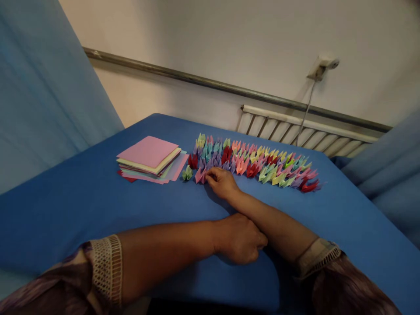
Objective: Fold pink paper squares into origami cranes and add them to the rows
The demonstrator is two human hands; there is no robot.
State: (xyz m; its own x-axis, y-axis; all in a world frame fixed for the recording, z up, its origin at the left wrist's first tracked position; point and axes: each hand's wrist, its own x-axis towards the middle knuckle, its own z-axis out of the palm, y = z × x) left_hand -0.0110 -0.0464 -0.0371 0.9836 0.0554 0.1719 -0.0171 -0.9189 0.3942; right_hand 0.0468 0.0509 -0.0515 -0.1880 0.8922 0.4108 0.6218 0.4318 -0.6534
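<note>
My right hand (pixel 222 182) reaches forward across the blue table (pixel 82 197) and pinches a pink folded paper piece (pixel 200 176) at the near left end of the rows of folded paper pieces (pixel 256 162). A green folded piece (pixel 187 173) sits just left of it. My left hand (pixel 241 238) rests on the table close to me, fingers curled in a loose fist, lying against my right forearm; nothing shows in it. A stack of coloured paper squares (pixel 151 159) with a pink sheet on top lies to the left of the rows.
A white wall with a metal rail (pixel 203 81) runs behind the table. A white radiator (pixel 295 129) stands behind the far edge, with a cable up to a wall socket (pixel 323 65). Blue fabric hangs at the left and lies at the right.
</note>
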